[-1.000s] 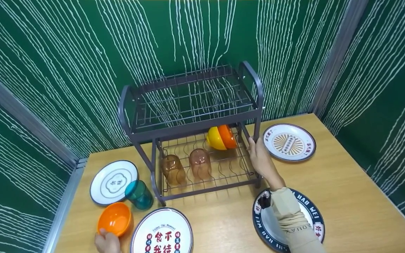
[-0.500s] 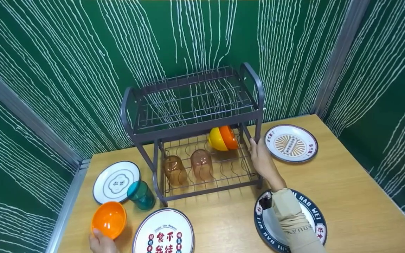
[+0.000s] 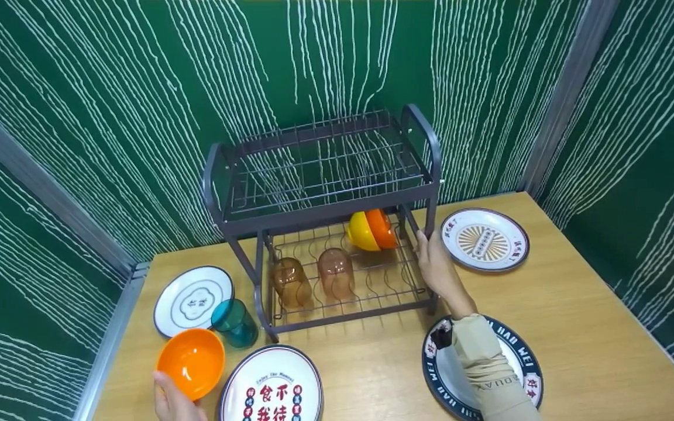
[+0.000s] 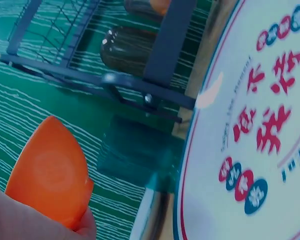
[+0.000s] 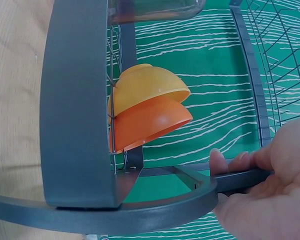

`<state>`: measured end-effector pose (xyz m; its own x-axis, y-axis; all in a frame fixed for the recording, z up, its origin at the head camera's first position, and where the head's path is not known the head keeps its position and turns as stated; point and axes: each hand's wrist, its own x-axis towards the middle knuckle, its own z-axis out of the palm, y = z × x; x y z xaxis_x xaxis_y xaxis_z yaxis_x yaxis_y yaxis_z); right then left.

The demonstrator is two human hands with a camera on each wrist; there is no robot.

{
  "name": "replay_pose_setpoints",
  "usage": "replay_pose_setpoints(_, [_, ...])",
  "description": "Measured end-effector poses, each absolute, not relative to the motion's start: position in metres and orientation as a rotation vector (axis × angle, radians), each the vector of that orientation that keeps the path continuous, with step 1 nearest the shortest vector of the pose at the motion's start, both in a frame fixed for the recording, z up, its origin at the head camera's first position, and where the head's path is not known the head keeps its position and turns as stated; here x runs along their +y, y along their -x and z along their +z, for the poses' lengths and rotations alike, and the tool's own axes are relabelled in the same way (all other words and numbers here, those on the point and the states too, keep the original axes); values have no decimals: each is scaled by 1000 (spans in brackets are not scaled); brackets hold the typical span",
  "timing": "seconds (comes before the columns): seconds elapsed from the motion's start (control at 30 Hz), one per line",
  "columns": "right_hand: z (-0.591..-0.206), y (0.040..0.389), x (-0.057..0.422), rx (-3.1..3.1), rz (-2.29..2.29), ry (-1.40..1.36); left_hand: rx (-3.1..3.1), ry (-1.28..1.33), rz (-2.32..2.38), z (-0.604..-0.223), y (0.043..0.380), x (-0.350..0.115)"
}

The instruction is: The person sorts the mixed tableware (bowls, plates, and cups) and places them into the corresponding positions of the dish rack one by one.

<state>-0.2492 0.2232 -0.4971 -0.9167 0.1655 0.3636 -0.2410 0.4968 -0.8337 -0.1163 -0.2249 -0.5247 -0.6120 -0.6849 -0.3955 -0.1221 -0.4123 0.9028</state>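
Observation:
My left hand [image 3: 176, 400] holds an orange bowl [image 3: 191, 363] by its side, thumb at the rim. In the head view the bowl's inside faces up, beside a teal glass [image 3: 236, 325]. The left wrist view shows the held bowl [image 4: 52, 175] from its outside. My right hand [image 3: 437, 269] grips the right side frame of a dark two-tier dish rack [image 3: 331, 208]; in the right wrist view its fingers and thumb close round the bar. On the lower tier, a yellow bowl [image 3: 361, 233] and another orange bowl [image 3: 381, 229] lean nested, near an amber glass [image 3: 291, 280] and a pinkish glass [image 3: 336, 273].
White patterned plates lie around the rack: one at the left [image 3: 191, 292], one with red characters [image 3: 272, 374] in front, and one at the right [image 3: 485, 240]. A dark-rimmed plate [image 3: 439, 380] lies under the right forearm. Green, white-streaked walls [image 3: 337, 52] enclose the wooden table [image 3: 594, 339].
The left hand's orange bowl first shifts left, then back right and slightly up in the head view, close to the teal glass. The right hand keeps its grip on the rack.

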Motion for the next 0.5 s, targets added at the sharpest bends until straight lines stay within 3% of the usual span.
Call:
replay_pose_setpoints(0.23, [-494, 250, 224, -2352, 1424, -108, -1499, -1041, -2155, -513, 110, -203])
replay_pose_setpoints(0.5, [-496, 249, 226, -2377, 1417, -99, -1635, -693, -2191, -503, 99, -178])
